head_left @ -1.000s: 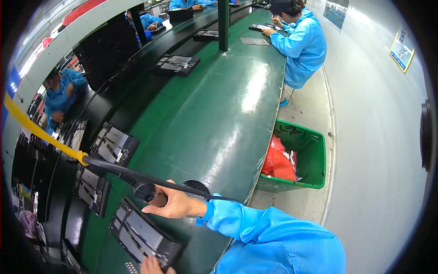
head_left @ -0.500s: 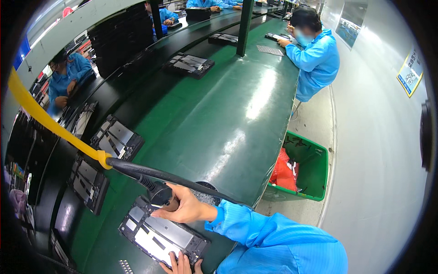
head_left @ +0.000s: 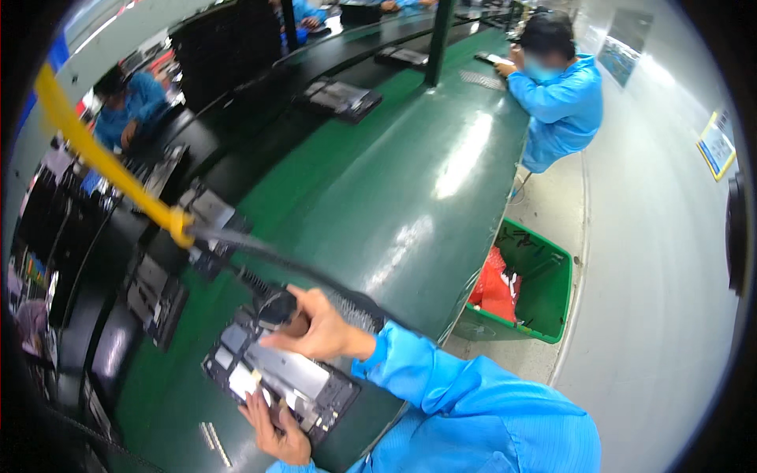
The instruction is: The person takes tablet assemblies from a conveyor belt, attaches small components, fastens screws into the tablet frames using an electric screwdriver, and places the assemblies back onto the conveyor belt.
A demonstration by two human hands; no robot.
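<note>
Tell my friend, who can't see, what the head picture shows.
A person's right hand grips a dark tool over a flat device, the left hand on the device. They work at a green table, with a green bin beside it and a co-worker in blue farther along.

The tabletop (head_left: 371, 205) was dark green, streaked with white glare. At seven o'clock the device (head_left: 296, 370) showed silver-grey panels in a black frame; at eight, the tool (head_left: 276, 307) was black. The strap (head_left: 117, 167) at ten was yellow. Light blue coloured the co-worker's smock (head_left: 564, 106) at two and the wearer's sleeve (head_left: 481, 402) at five. At four, the bin (head_left: 556, 296) was green, its wrapping (head_left: 495, 290) red.
</note>
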